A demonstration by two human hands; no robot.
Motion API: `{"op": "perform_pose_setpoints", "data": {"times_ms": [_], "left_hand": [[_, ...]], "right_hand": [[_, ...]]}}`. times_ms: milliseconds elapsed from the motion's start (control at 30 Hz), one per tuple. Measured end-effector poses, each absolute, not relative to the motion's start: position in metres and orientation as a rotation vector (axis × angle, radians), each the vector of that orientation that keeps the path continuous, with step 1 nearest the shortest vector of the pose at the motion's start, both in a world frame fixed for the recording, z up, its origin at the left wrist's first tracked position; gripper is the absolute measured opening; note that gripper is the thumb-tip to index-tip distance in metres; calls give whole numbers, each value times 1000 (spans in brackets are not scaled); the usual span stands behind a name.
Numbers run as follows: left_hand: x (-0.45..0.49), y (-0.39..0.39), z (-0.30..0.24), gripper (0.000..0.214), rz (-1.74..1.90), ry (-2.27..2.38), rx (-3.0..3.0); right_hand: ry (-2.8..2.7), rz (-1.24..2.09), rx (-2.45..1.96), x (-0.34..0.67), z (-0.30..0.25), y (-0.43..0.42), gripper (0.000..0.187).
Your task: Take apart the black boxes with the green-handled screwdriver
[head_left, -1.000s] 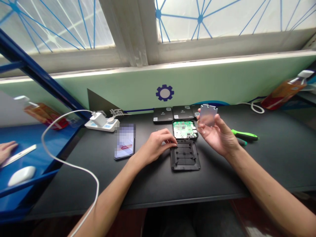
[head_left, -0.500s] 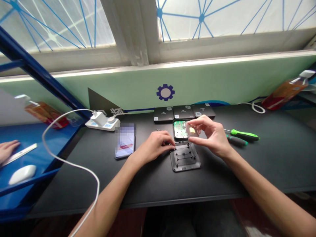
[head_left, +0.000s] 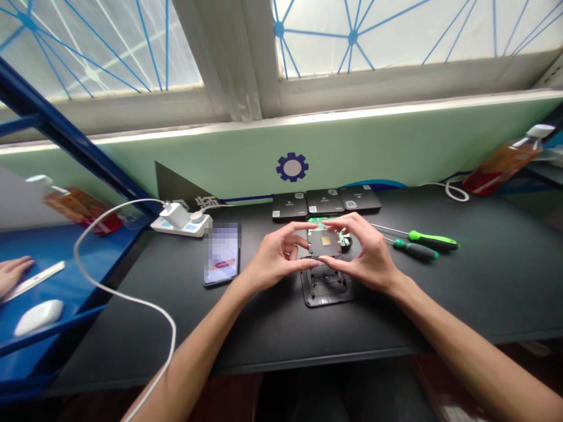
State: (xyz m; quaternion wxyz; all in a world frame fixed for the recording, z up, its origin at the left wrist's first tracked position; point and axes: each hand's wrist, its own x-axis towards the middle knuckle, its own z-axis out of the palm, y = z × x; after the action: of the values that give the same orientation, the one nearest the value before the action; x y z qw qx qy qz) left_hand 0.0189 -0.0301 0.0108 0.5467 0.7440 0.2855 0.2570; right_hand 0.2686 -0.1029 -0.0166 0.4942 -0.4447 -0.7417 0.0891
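Observation:
Between my hands is a thin dark metal plate [head_left: 316,247] with a small yellowish square pad on it. My right hand [head_left: 368,249] grips its right side, thumb below and fingers above. My left hand [head_left: 277,255] is closed around the plate's left edge. Behind the plate, a green circuit board [head_left: 319,221] in a black housing is partly covered by it and by my fingers. Nearer to me lies a black plastic cover [head_left: 328,301], inner side up with small posts; the plate and my thumbs overlap its far part.
Two screwdrivers, one bright green [head_left: 433,240] and one dark teal [head_left: 416,249], lie at the right. Several black boxes [head_left: 325,202] line the back. Left are a phone [head_left: 222,255], a power strip [head_left: 182,224] and a white cable [head_left: 127,291]. Another person's hand [head_left: 14,274] rests far left.
My right hand has carried the plate left and tilted it flatter. My left hand has left the cover and come up to the plate's left edge.

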Motion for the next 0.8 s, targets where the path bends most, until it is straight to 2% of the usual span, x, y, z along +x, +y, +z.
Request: {"op": "perform_pose_setpoints", "data": {"times_ms": [67, 200, 300, 533, 800], "left_hand": [[20, -30, 7, 76, 629, 684, 1748], [21, -30, 3, 80, 696, 686, 1727], [20, -31, 4, 75, 732, 696, 1735], [21, -31, 5, 77, 724, 719, 1641], [22, -30, 9, 75, 766, 724, 1580]], "right_hand": [[-1799, 219, -1052, 268, -17, -103, 64], [-1787, 184, -1025, 267, -18, -103, 56], [-1802, 192, -1000, 266, -18, -103, 57], [-1689, 421, -1022, 267, -17, -104, 80], [-1712, 567, -1050, 272, -16, -104, 65]]}}
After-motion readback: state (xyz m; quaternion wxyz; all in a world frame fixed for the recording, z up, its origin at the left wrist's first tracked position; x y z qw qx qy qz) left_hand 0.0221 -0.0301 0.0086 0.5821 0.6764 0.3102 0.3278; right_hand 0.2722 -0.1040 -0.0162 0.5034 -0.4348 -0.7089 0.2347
